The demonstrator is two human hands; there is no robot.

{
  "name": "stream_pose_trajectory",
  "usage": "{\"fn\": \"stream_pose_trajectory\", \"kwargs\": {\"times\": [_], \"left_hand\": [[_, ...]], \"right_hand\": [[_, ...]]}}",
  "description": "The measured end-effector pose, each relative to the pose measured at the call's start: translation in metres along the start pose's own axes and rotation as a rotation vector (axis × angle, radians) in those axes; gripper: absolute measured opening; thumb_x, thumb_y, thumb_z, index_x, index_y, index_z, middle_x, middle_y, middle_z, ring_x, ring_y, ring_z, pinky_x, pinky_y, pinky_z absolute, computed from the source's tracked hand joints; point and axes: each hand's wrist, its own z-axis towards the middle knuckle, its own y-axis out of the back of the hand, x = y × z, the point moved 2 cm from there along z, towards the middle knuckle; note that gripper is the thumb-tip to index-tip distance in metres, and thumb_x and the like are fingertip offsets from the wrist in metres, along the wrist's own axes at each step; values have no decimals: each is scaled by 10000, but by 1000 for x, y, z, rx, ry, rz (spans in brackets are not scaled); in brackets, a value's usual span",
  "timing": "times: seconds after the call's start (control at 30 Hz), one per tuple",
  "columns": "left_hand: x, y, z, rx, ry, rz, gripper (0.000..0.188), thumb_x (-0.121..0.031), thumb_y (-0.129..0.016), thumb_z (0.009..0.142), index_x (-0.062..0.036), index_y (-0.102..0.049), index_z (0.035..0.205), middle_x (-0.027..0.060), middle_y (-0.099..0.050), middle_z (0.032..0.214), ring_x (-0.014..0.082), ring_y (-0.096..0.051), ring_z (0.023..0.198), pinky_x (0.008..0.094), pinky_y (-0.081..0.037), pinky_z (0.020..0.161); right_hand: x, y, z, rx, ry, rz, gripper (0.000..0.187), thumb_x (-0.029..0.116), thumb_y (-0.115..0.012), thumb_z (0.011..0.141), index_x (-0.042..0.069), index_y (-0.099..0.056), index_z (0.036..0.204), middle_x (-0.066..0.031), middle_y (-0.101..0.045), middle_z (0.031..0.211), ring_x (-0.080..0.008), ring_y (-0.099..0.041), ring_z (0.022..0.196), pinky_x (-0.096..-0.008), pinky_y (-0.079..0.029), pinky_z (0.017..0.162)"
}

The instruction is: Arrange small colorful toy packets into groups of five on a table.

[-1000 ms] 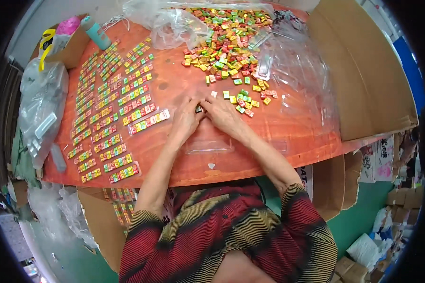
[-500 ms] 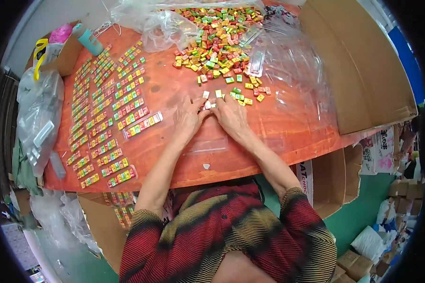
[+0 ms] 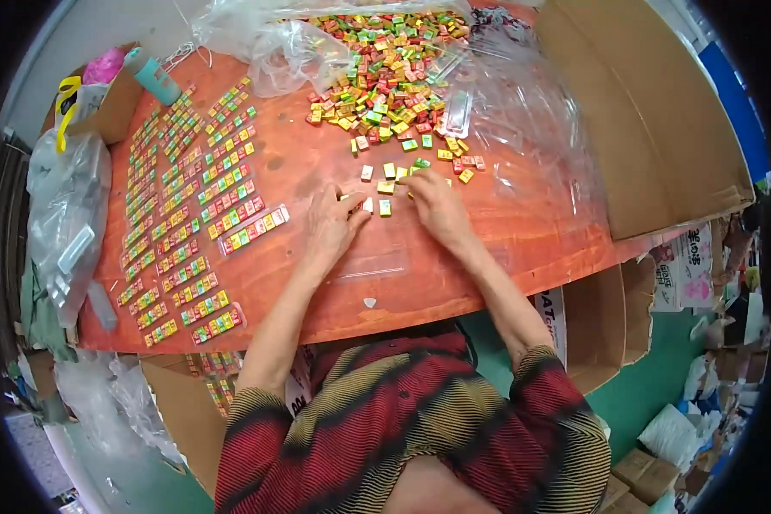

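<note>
Right now both hands rest on the orange table (image 3: 505, 231) at the middle of the frame, working among a few loose candy cubes (image 3: 384, 184) just below the big pile (image 3: 385, 73) at upper centre. The left hand (image 3: 332, 227) lies palm down with fingers curled over something small by a pale cube; whether it grips a piece I cannot tell. The right hand (image 3: 433, 206) is likewise flat, fingers bent near a green cube, its hold hidden. A clear flat sleeve (image 3: 370, 264) lies just below the hands, near the table's edge. Filled strips (image 3: 248, 227) sit in rows across the left of the frame, with bags of empty sleeves (image 3: 64, 231) at the far left. To do this step well, I judge the cubes should be drawn close together and lined up edge to edge before they go into a sleeve, with colours mixed as in the finished rows. Keeping stray cubes away from the pile would help prevent miscounts, and the sleeve should stay flat.
</note>
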Motion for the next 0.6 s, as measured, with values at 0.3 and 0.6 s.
{"fn": "stream_pose_trajectory", "kwargs": {"times": [0.3,0.6], "left_hand": [[-4,2,-1,1,-5,2,264,-219,-700,660,-136,-666,908,87,-482,792,253,-483,816,362,-418,686],[-7,3,-3,-7,-12,47,244,-188,-683,698,-111,-656,928,98,-498,810,250,-512,783,355,-418,685]], "right_hand": [[0,-1,2,54,-73,-222,206,67,-511,801,43,-543,1003,-136,-529,954,-313,-555,854,-388,-461,695],[-14,23,-14,-23,-150,-465,175,89,-502,812,88,-569,974,-115,-522,898,-301,-556,818,-390,-459,645]]}}
